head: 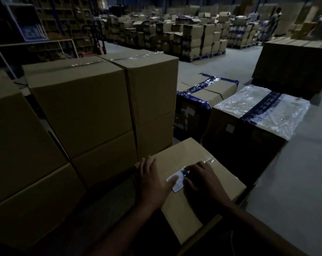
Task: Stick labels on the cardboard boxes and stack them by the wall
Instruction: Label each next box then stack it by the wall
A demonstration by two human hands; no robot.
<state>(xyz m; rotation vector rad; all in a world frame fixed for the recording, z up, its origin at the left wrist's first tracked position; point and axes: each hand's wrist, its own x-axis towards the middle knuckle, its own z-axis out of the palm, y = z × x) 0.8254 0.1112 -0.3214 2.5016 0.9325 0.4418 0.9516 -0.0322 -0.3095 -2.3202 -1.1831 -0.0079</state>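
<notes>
A sealed cardboard box [191,204] lies low in front of me, clear tape along its top seam. A small white label [177,182] sits on the box's top face. My left hand [152,182] lies flat on the box, fingers straight, its thumb pressing the label's left end. My right hand [204,180] presses down on the label's right side with its fingers; part of the label is hidden under it.
A stack of plain brown boxes [93,108] rises at left and centre. Two boxes with blue tape [202,97], one under clear plastic [263,108], stand at right. A grey surface [294,182] runs along the right. Pallets of boxes [184,34] fill the far floor.
</notes>
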